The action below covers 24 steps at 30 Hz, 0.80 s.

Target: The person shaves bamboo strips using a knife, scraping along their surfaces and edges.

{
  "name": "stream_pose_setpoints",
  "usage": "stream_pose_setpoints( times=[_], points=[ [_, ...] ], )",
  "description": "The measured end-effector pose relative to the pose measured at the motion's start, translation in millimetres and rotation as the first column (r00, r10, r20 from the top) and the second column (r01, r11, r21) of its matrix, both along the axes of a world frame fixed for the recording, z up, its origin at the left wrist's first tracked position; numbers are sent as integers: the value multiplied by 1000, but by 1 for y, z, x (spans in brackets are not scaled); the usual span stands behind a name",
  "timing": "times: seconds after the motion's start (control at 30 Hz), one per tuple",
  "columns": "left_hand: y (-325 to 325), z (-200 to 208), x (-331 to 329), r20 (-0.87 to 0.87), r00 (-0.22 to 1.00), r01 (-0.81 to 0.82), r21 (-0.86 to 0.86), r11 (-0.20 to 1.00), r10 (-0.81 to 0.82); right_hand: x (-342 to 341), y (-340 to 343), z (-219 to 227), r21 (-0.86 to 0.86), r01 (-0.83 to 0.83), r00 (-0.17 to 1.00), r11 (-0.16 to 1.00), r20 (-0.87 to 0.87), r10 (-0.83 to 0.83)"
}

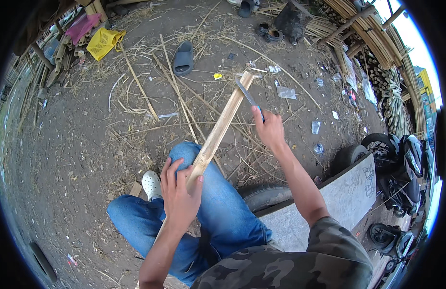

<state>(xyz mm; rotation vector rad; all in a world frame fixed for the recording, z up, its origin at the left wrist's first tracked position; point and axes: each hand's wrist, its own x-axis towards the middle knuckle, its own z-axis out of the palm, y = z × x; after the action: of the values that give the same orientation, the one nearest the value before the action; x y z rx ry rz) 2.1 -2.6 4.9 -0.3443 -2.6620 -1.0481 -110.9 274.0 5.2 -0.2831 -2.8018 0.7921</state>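
Note:
A long split strip of bamboo (222,126) slants up and away across my raised knee. My left hand (181,195) is wrapped round its near part, just above the jeans, with the thumb on the right side. In my right hand (269,126) is a knife (246,92) with a blue handle, mostly covered by the fingers. The blade points up and left, and its tip lies against the right side of the strip near the far end. The strip's lower end runs behind my left forearm.
Thin bamboo slivers (177,86) litter the dirt ground ahead. A grey slide sandal (183,59) and a yellow bag (105,42) lie farther off. On the right are a grey board (329,202) over tyres, motorbikes (401,164) and stacked bamboo (372,36).

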Motion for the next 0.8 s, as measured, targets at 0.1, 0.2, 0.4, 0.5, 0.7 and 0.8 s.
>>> stream_pose_setpoints(
  times=[0.1, 0.2, 0.4, 0.5, 0.7, 0.8],
  points=[
    [1, 2, 1, 2, 1000, -2, 11, 1000, 2, 12, -15, 13, -22, -219, 976, 976, 14, 219],
    [-2, 1, 4, 36, 999, -4, -11, 1000, 4, 39, -43, 9, 58, -500, 865, 864, 75, 496],
    [-3, -4, 6, 9, 1000, 19, 3, 1000, -19, -3, -25, 27, 24, -231, 963, 973, 148, 225],
    [-3, -5, 4, -10, 1000, 11, -8, 1000, -12, 54, -59, 4, -7, -518, 853, 855, 73, 517],
    [-2, -3, 3, -7, 1000, 8, -27, 1000, -8, -6, -16, 37, 111, -239, 955, 965, 205, 213],
    [-2, -7, 4, -1, 1000, -4, -44, 999, 4, 14, -37, 23, 53, -310, 938, 949, 177, 297]
  ],
)
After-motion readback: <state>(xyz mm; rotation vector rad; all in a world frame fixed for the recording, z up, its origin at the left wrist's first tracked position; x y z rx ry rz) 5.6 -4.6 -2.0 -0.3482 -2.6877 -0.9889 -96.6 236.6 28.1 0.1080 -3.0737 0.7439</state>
